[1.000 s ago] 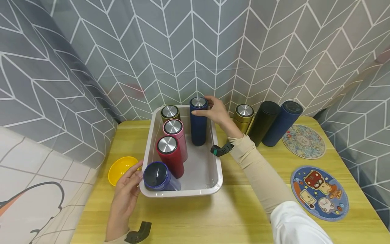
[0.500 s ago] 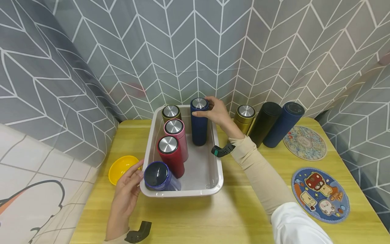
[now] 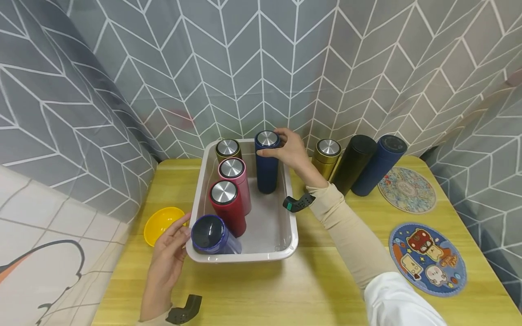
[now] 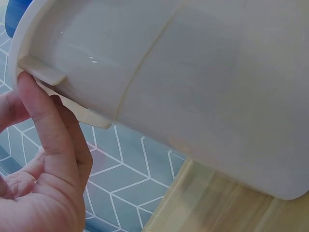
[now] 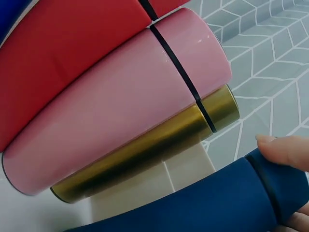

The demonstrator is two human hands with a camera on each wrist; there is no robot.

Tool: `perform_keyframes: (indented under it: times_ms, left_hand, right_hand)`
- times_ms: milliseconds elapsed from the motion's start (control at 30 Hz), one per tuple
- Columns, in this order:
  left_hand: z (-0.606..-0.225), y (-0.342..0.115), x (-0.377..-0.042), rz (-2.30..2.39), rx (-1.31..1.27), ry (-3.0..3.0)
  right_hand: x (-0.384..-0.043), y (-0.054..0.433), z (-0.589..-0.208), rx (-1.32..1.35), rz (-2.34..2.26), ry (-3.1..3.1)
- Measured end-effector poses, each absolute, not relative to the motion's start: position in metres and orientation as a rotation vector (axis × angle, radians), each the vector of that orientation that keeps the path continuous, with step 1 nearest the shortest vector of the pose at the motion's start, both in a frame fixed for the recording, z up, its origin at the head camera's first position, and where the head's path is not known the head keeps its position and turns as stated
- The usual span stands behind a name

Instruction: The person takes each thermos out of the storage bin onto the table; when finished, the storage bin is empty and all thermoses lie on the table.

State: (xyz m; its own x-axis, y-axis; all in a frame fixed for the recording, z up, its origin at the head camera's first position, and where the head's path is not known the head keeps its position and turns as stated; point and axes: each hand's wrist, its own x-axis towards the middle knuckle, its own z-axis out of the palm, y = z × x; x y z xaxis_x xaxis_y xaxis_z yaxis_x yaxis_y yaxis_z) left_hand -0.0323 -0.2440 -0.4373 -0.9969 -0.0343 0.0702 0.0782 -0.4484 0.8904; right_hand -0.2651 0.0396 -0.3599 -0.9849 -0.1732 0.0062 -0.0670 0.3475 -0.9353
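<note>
My right hand [image 3: 290,149] grips the top of a navy thermos [image 3: 267,174] with a silver-topped lid, standing upright in the back right of a white plastic basin [image 3: 285,256]. Its thumb lies across the lid in the right wrist view. My left hand [image 3: 168,256] holds the basin's left rim near the front corner, with fingertips under the lip [image 4: 43,72] in the left wrist view. Along the basin's left side stand a gold thermos [image 3: 228,148], a pink thermos [image 3: 241,181], a red thermos [image 3: 230,210] and a purple-blue bottle [image 3: 216,235] with a dark lid.
A yellow bowl [image 3: 157,226] sits left of the basin on the wooden table [image 3: 261,299]. Right of it stand another gold thermos [image 3: 326,156], a black bottle [image 3: 352,163] and a blue bottle [image 3: 379,165]. A floral mat [image 3: 408,190] and a cartoon mat [image 3: 428,260] lie farther right.
Both hands, the navy thermos and the basin stay in place; only the head view shifts very slightly.
</note>
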Motion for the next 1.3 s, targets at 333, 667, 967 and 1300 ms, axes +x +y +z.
perform_keyframes:
  times_ms: [333, 667, 967, 1300]
  left_hand:
    - [-0.439, -0.244, -0.033, -2.617, -0.039, -1.614]
    - [-0.438, -0.244, -0.033, -2.632, -0.029, -1.601]
    - [-0.44, -0.244, -0.033, -2.642, -0.016, -1.581]
    - [-0.44, -0.244, -0.034, -2.644, -0.015, -1.583]
  right_hand:
    - [-0.248, 0.045, -0.338, -0.33, -1.87, 2.445]
    - [-0.22, 0.06, -0.296, -0.466, -2.034, 2.43]
    - [-0.194, 0.074, -0.264, -0.53, -2.143, 2.409]
    - [-0.164, 0.086, -0.241, -0.589, -2.249, 2.447]
